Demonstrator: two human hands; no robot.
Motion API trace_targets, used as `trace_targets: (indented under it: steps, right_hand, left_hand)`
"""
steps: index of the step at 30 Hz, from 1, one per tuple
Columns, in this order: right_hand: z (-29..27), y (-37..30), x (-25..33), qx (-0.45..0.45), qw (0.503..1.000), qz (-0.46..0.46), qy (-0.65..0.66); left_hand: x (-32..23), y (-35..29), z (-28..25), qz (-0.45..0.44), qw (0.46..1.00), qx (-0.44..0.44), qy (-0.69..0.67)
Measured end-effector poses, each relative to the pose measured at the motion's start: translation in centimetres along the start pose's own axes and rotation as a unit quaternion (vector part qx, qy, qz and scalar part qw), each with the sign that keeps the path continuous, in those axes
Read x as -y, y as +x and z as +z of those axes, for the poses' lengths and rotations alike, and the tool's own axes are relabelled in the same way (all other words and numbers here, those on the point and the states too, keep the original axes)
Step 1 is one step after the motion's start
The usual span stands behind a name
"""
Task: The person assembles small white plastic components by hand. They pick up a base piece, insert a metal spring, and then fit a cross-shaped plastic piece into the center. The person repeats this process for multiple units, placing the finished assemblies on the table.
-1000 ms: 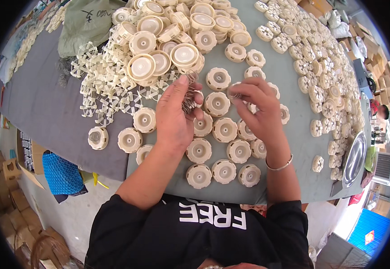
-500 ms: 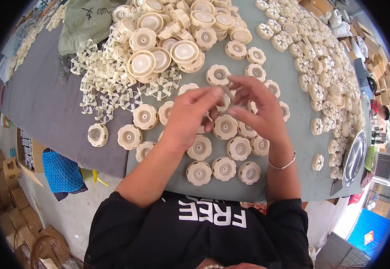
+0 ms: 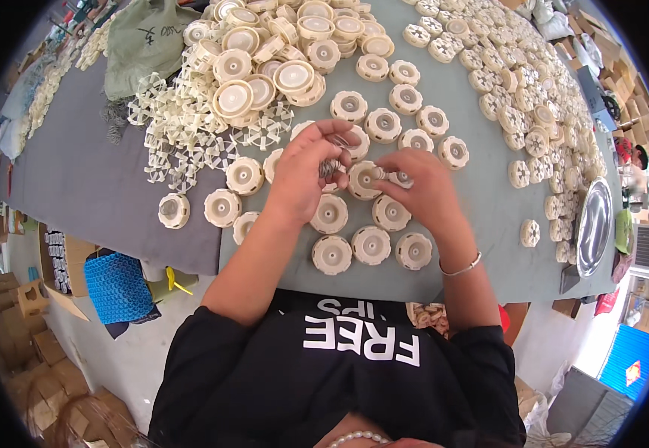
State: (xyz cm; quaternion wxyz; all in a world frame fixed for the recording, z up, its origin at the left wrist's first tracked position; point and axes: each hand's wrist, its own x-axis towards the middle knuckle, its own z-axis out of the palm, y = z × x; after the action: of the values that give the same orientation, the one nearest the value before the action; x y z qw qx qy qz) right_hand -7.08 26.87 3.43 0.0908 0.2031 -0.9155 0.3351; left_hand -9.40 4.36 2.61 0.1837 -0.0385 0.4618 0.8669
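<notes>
My left hand (image 3: 298, 175) is curled around several small metal springs (image 3: 329, 168) above the rows of round cream plastic caps. My right hand (image 3: 423, 187) is to the right of it, fingers pinched together over a cream cap (image 3: 363, 181). What sits between those fingertips is too small to make out. Under and around both hands, notched cream caps lie open side up, such as one near my body (image 3: 371, 245) and one farther off (image 3: 383, 125). Some of the caps are hidden by my hands.
A heap of cream caps (image 3: 233, 98) stands at the back, with loose spoked plastic pieces (image 3: 168, 134) left of it. A green bag (image 3: 145, 48) lies behind. Spoked round pieces (image 3: 537, 142) cover the table's right side, beside a shiny metal tray (image 3: 595, 228).
My hands have moved apart; earlier their fingertips met over the caps. The right hand has come down toward a cap. The whole view has shifted slightly.
</notes>
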Motion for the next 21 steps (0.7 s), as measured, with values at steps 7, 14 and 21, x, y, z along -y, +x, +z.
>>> trace_targets:
  steps: [7, 14, 21]
  right_hand:
    - [1.2, -0.8, 0.1, -0.010, 1.000, -0.016, 0.006]
    - [0.1, -6.2, 4.3, -0.022, 0.972, -0.018, 0.233]
    - [0.5, -9.4, 2.8, -0.150, 0.980, 0.087, 0.103]
  left_hand:
    - [0.3, -4.7, -1.3, -0.057, 0.994, 0.034, 0.084]
    - [2.4, -8.8, 0.9, -0.102, 0.992, 0.073, 0.019]
    - [3.2, -9.6, 2.1, -0.134, 0.990, 0.038, 0.007]
